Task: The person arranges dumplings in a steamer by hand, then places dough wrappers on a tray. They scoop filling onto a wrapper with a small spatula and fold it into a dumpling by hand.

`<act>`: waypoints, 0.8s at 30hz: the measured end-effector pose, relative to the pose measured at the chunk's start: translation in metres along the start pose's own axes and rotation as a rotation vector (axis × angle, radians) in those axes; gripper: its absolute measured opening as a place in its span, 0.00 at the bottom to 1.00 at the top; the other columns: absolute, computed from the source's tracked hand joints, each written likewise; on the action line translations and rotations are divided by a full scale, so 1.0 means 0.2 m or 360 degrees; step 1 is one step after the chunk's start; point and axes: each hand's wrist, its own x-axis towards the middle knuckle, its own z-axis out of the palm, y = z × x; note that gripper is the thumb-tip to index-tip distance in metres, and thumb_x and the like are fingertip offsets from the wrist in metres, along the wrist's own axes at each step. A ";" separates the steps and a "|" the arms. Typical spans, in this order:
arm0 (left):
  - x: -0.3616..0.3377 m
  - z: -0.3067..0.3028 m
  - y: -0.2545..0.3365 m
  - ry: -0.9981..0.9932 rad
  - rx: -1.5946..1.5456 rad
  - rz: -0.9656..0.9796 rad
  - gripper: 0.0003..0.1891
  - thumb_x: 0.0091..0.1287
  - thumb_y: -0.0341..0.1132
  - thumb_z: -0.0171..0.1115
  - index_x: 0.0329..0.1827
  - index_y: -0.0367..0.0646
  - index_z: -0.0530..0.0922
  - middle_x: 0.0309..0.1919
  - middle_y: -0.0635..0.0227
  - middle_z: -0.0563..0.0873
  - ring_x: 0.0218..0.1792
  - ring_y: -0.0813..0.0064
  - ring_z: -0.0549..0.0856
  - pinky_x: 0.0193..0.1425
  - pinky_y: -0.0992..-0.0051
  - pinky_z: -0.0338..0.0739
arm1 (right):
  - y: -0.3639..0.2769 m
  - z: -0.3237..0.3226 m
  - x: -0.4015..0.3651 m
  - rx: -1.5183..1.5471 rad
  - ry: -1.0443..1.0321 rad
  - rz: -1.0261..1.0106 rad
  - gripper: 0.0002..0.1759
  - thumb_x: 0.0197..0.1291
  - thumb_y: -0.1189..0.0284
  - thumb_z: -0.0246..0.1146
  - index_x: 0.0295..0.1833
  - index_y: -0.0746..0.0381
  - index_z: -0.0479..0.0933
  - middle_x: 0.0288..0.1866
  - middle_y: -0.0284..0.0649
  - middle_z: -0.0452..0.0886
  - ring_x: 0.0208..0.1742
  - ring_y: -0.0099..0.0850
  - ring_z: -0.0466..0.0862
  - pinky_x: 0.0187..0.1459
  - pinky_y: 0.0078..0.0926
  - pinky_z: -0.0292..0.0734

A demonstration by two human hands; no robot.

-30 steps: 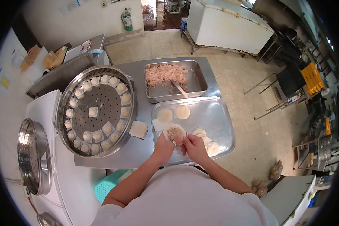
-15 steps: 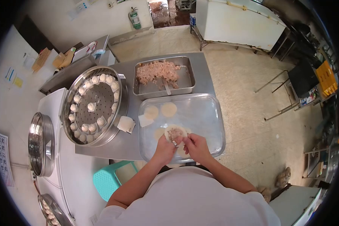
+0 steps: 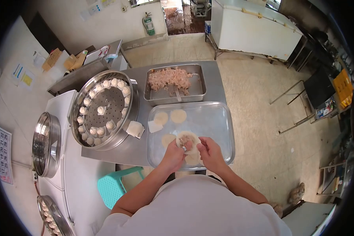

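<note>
A round dough wrapper with meat filling [image 3: 188,142] is held between my two hands over the shallow metal tray [image 3: 220,118]. My left hand [image 3: 174,156] cups it from the left and below, with a ring on one finger. At its right edge my right hand [image 3: 211,152] pinches the rim with thumb and fingers. Several flat dough wrappers [image 3: 178,116] lie on the tray, one partly under the hands. Beyond the tray, a deep steel pan [image 3: 200,94] contains pink minced meat [image 3: 171,77] with a spatula [image 3: 178,94] stuck in it.
Left of the tray stands a perforated steamer [image 3: 91,84] with a ring of small filled buns on paper. A stack of paper squares [image 3: 135,129] sits beside it. Another steamer [image 3: 46,145] is farther left. A turquoise stool [image 3: 112,187] stands below the table edge.
The view has shifted slightly, with the scene lower in the picture. My right hand has moved a little outward along the wrapper's edge, and more of the filling shows.
</note>
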 end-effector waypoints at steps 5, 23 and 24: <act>-0.07 -0.05 0.12 -0.0171 -0.0008 -0.0095 0.17 0.75 0.27 0.63 0.65 0.39 0.75 0.57 0.65 0.83 0.56 0.71 0.85 0.59 0.66 0.84 | -0.07 0.07 0.00 0.0349 -0.0150 0.0166 0.14 0.79 0.69 0.61 0.58 0.68 0.78 0.40 0.35 0.81 0.33 0.20 0.80 0.32 0.22 0.79; -0.16 -0.32 0.35 -0.0177 0.0127 -0.0104 0.20 0.72 0.20 0.47 0.66 0.39 0.73 0.52 0.64 0.84 0.48 0.70 0.87 0.41 0.68 0.86 | -0.26 0.45 0.05 -0.0156 0.0058 -0.0082 0.06 0.71 0.76 0.64 0.46 0.68 0.81 0.35 0.44 0.79 0.32 0.35 0.80 0.35 0.33 0.75; -0.16 -0.33 0.36 -0.0237 0.0167 -0.0091 0.19 0.72 0.21 0.48 0.66 0.39 0.72 0.52 0.63 0.84 0.48 0.70 0.87 0.41 0.68 0.86 | -0.29 0.45 0.06 -0.0069 0.0068 -0.0088 0.06 0.71 0.76 0.64 0.47 0.68 0.81 0.36 0.43 0.79 0.33 0.34 0.80 0.35 0.32 0.75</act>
